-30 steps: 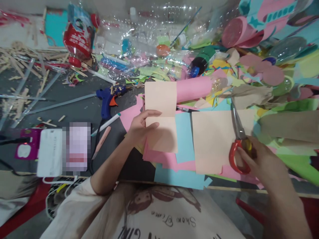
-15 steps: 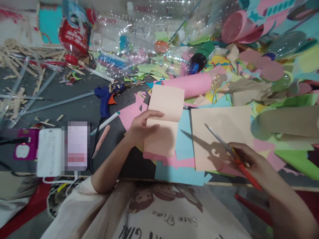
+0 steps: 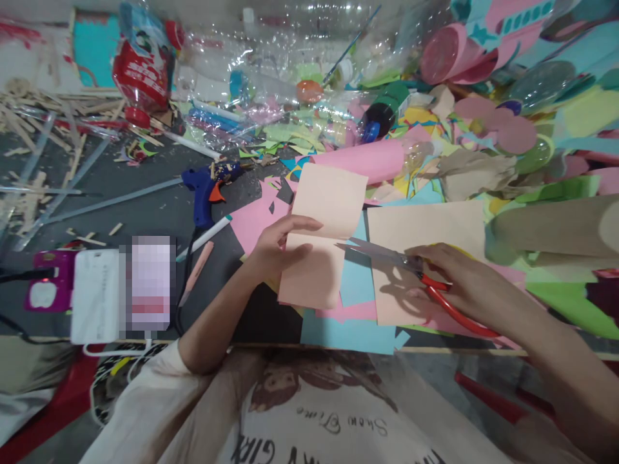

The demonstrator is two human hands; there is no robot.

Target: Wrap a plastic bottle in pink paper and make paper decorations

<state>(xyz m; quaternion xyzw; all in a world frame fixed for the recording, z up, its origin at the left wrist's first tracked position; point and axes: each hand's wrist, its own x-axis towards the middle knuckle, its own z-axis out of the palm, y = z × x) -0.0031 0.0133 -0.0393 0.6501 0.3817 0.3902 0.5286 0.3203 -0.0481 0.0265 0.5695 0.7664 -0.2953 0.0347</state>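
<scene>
A creased peach paper [image 3: 331, 200] lies in front of me, its fold running across the middle. My left hand [image 3: 285, 248] holds it at the left side, index finger along the crease and thumb on the lower half; its other fingers are hidden. My right hand [image 3: 445, 277] grips scissors [image 3: 387, 255] with red handles, the blades parted a little. Their tips point left and reach the paper's right edge near the crease. Beneath are blue paper [image 3: 358, 338] and a larger peach sheet [image 3: 425, 222].
A blue glue gun [image 3: 206, 193], a marker [image 3: 206, 237] and a phone [image 3: 151, 283] lie to the left. Farther back are a pink-wrapped bottle [image 3: 362, 161], a red-labelled bottle [image 3: 145, 74] and plastic bottles. Coloured paper scraps and a brown paper roll [image 3: 556, 229] lie right.
The scissors have swung left and levelled, bringing their tips from above the larger peach sheet to the creased paper's edge. The creased paper has turned slightly; my left hand stays on it.
</scene>
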